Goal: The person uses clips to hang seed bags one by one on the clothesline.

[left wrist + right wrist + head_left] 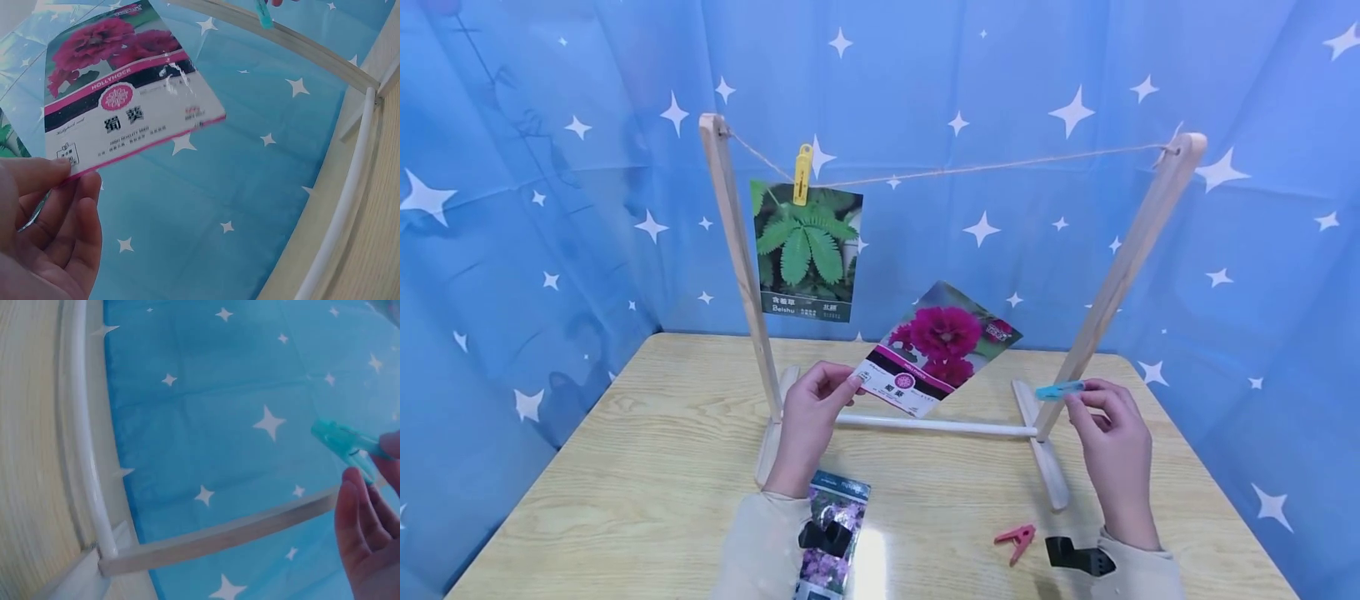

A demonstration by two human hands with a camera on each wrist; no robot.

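Observation:
My left hand pinches the lower left corner of a hollyhock seed packet between thumb and fingers. The packet, with its magenta flowers, tilts in the air below the string. In my right hand a turquoise clothespin is pinched by its handle end, in front of the right post. The right wrist view shows the clothespin pointing away from the fingertips. On the string's left part a yellow clothespin holds a green-leaf seed packet.
Two wooden posts, left and right, carry the string, with a white bar joining them low down. On the table lie a purple-flower packet, partly under the left sleeve, and a red clothespin. A starry blue curtain hangs behind.

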